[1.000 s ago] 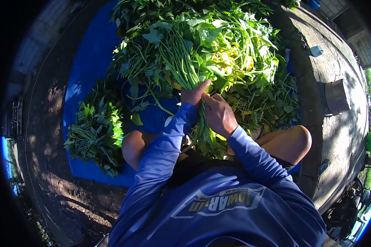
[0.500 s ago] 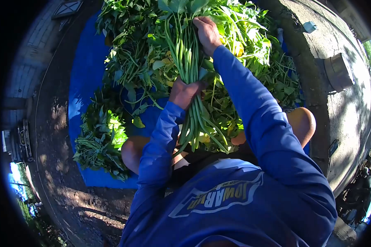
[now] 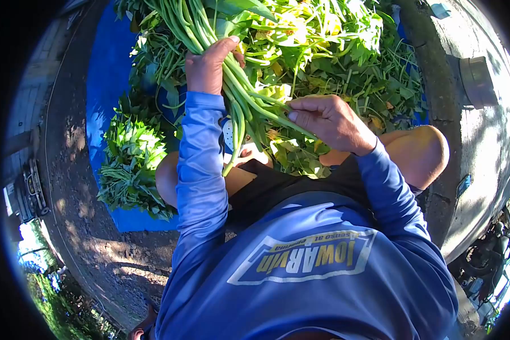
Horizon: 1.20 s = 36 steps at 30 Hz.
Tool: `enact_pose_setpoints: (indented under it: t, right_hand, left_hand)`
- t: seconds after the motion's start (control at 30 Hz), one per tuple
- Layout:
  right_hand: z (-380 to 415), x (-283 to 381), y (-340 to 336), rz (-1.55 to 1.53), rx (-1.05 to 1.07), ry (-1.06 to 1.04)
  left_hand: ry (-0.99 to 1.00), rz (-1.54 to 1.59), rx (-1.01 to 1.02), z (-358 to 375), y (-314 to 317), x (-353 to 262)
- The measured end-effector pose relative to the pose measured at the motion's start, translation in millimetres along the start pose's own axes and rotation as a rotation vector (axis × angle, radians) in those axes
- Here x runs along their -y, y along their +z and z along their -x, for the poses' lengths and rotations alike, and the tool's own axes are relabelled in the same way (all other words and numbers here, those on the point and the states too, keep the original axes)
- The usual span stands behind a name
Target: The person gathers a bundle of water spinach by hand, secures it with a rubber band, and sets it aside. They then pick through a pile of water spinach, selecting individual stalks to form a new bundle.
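My left hand (image 3: 209, 67) is closed around a bundle of long green leafy stems (image 3: 237, 90), thumb across the top. The bundle slants from the upper left down toward my lap, its cut ends loose and fanned out. At the right side of it, my right hand (image 3: 331, 120) pinches the ends of a few stems between thumb and fingers. Beneath and beyond both hands spreads a large heap of leafy greens (image 3: 345, 73), with some yellowed leaves among the green. The bundle's upper leafy end runs past the top of the view.
A blue tarp (image 3: 131, 220) lies on the dirt ground under the greens. A smaller pile of leafy bunches (image 3: 135, 150) rests on its left part. To the right runs a concrete ledge (image 3: 464, 164) with a grey block-like object (image 3: 479, 83) on it. My bent knees flank the work.
My left hand has moved up with the bundle, which now tilts to the upper left. My right hand has left the bundle's upper part and come down to the stem ends.
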State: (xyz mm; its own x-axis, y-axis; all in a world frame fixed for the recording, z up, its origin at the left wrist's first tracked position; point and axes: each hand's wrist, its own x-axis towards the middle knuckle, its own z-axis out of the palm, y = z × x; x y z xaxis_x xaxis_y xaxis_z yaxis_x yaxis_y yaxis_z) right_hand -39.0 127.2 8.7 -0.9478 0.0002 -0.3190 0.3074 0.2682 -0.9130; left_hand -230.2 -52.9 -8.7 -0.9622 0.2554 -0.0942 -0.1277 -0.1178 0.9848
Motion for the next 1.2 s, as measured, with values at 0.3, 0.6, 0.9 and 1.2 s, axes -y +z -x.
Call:
enact_pose_setpoints:
  t: [0.3,0.6,0.9,1.2]
  right_hand:
    - [1.4,-8.3,37.3,-0.137,0.076,0.057]
    - [-1.7,-20.3,56.7,0.133,-0.352,-0.403]
    - [0.3,-39.6,56.4,0.223,0.038,-0.229]
    - [-26.7,-0.4,4.6,0.365,-0.203,-0.669]
  left_hand:
    - [0.057,0.095,-0.174,5.4,12.2,1.3]
    - [0.113,0.281,-0.31,-0.4,5.1,6.4]
    - [0.075,0.336,-0.217,-4.7,-17.8,-13.7]
    - [-0.039,0.357,-0.097,1.9,-27.0,-24.8]
